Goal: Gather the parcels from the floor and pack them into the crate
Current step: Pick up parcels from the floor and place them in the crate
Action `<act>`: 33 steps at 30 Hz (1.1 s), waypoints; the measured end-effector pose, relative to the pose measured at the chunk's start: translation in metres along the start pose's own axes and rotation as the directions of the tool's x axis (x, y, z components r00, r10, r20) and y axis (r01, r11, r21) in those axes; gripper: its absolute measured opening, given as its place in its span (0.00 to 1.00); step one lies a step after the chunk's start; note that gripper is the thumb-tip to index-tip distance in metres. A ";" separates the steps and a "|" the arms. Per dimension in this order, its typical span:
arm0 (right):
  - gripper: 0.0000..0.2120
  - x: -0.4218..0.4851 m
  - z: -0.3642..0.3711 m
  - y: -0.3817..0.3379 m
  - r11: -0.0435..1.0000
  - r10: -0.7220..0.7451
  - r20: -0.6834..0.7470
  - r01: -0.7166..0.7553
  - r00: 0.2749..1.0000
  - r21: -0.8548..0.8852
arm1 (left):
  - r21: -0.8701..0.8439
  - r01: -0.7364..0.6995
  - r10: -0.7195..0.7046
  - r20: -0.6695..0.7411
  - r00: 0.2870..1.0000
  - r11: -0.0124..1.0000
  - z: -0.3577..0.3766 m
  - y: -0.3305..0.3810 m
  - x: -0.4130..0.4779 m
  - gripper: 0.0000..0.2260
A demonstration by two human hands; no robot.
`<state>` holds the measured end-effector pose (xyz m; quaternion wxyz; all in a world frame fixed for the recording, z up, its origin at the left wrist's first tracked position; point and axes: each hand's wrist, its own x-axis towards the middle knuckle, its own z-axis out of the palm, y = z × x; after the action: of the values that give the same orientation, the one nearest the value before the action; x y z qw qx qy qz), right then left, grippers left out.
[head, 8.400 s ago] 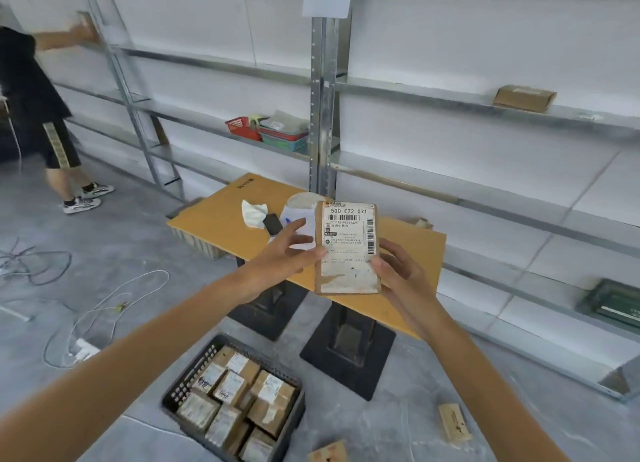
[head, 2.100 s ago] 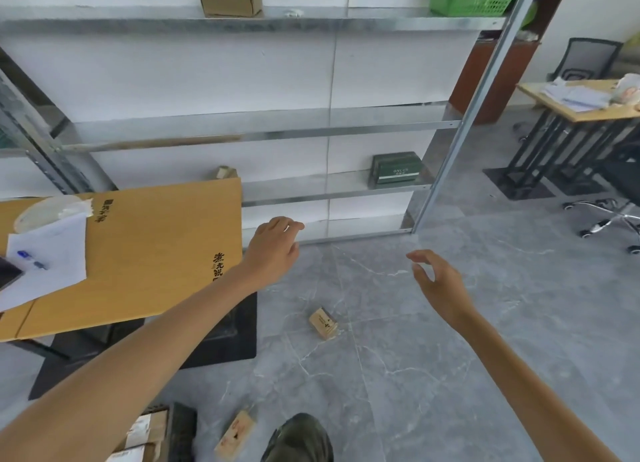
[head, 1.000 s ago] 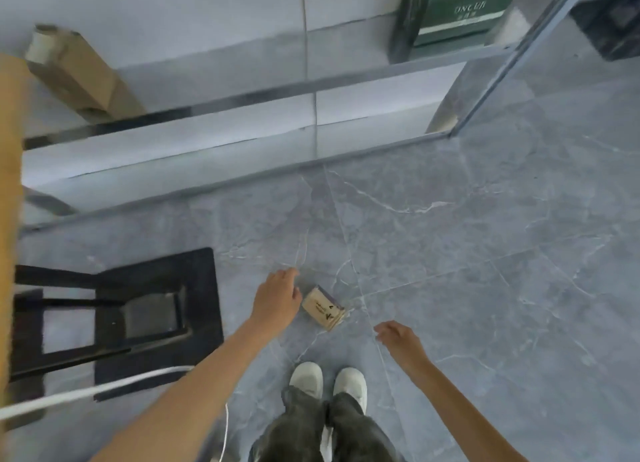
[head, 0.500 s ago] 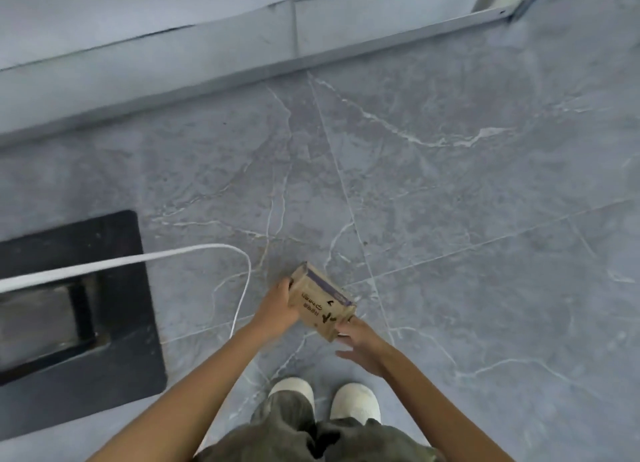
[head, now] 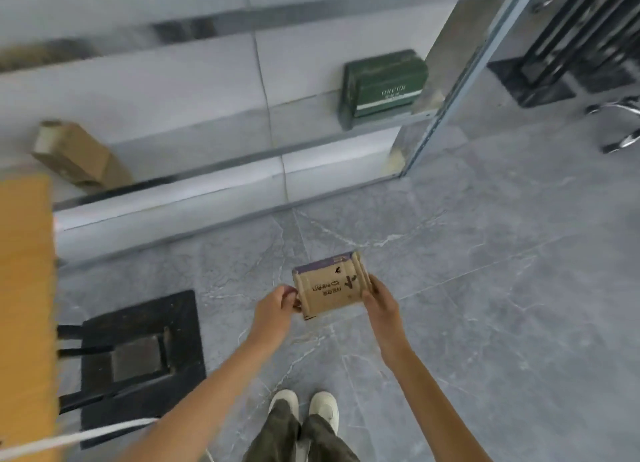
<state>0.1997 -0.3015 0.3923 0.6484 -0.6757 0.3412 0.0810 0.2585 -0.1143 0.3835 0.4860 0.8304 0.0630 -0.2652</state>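
The left hand (head: 277, 306) and the right hand (head: 379, 300) were held a parcel's width apart, each closed on one end of a small cardboard parcel (head: 330, 285). The parcel's left edge was pinched by the curled fingers of the left hand, and its right edge was gripped by the right hand, with the fingers wrapped over the side. The parcel was held clear of the grey marble-patterned floor (head: 485, 288), in front of the body and above a pair of white shoes (head: 303, 406). Its broad face was turned upward, dark printed marks were seen on it, and a purple strip was seen along its far edge.

To the left, the edge of a yellow-brown table (head: 24, 288) was seen, with its black base (head: 138, 357) set on the floor below it. A white cable (head: 69, 439) was stretched across the lower left corner. Against the wall, a low metal shelf (head: 207, 171) was seen; a brown cardboard box (head: 76, 157) was lying tilted on its left part and a dark green box (head: 384, 87) was standing on its right part, just beside the metal upright (head: 460, 81).
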 end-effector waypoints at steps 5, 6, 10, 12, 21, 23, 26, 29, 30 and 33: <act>0.18 -0.089 -0.031 -0.180 0.912 -0.396 -0.116 0.405 0.911 0.070 | -0.291 -0.072 0.046 -0.095 0.994 0.954 -0.070 0.183 -0.077 0.09; 0.17 -0.105 -0.036 -0.212 0.883 -0.446 -0.144 0.460 0.884 0.090 | -0.336 -0.092 0.068 -0.083 0.994 0.937 -0.083 0.214 -0.093 0.12; 0.14 -0.170 -0.053 -0.310 0.771 -0.571 -0.222 0.609 0.791 0.185 | -0.360 -0.232 0.233 -0.041 0.972 0.904 -0.139 0.301 -0.155 0.27; 0.13 -0.195 -0.058 -0.342 0.717 -0.625 -0.232 0.666 0.745 0.206 | -0.331 -0.308 0.353 0.083 0.932 0.892 -0.164 0.324 -0.182 0.40; 0.13 -0.297 -0.062 -0.401 0.586 -0.806 0.014 0.793 0.592 0.168 | -0.545 -0.164 0.442 0.432 0.786 0.823 -0.180 0.353 -0.284 0.46; 0.16 -0.314 -0.066 -0.397 0.602 -0.797 0.064 0.782 0.601 0.161 | -0.607 -0.144 0.426 0.351 0.834 0.782 -0.172 0.353 -0.299 0.38; 0.19 -0.332 -0.080 -0.376 0.616 -0.759 -0.073 0.751 0.647 0.237 | -0.733 -0.143 0.423 0.211 0.881 0.665 -0.160 0.352 -0.323 0.37; 0.25 -0.348 -0.090 -0.340 0.681 -0.695 -0.018 0.666 0.719 0.305 | -0.814 -0.188 0.435 0.087 0.896 0.550 -0.148 0.350 -0.348 0.38; 0.25 -0.355 -0.090 -0.328 0.698 -0.682 0.039 0.635 0.730 0.329 | -0.825 -0.206 0.438 0.056 0.897 0.527 -0.142 0.348 -0.358 0.38; 0.27 -0.375 -0.091 -0.307 0.692 -0.695 0.150 0.598 0.703 0.403 | -0.844 -0.251 0.449 -0.014 0.894 0.474 -0.116 0.340 -0.383 0.36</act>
<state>0.0601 -0.2758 0.8646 0.7789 -0.6166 -0.0128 -0.1142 0.1000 -0.1351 0.8835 0.8655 0.4640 -0.0433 -0.1839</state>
